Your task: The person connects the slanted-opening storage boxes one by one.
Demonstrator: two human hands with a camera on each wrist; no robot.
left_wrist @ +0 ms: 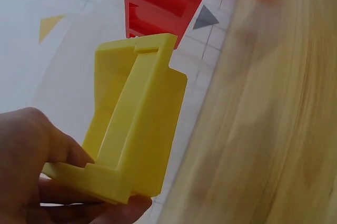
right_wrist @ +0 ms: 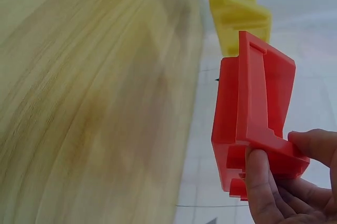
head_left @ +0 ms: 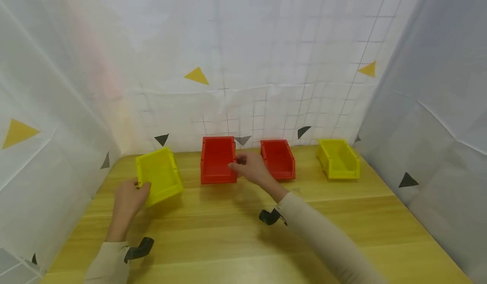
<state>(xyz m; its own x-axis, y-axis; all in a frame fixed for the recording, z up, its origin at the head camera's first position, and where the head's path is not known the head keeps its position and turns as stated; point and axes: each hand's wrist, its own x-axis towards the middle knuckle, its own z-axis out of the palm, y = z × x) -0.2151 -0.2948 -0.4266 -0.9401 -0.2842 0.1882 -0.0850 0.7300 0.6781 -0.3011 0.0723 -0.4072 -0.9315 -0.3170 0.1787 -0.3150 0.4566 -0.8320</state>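
My left hand (head_left: 129,197) grips the left side wall of a yellow bin (head_left: 157,176), which is tilted. In the left wrist view the thumb lies inside that yellow bin (left_wrist: 139,124) and the fingers are under its outside. With my right hand (head_left: 252,167) I pinch the right wall of a red bin (head_left: 217,161). The right wrist view shows the thumb on the rim of this red bin (right_wrist: 253,97) and the fingers on its outer side. Both held bins look raised off the wooden table (head_left: 213,241), their open tops toward me.
A second red bin (head_left: 278,159) stands at the back of the table, just right of my right hand. Farther right is another yellow bin (head_left: 339,159). White sheeting (head_left: 243,43) with triangle marks hangs behind and at both sides.
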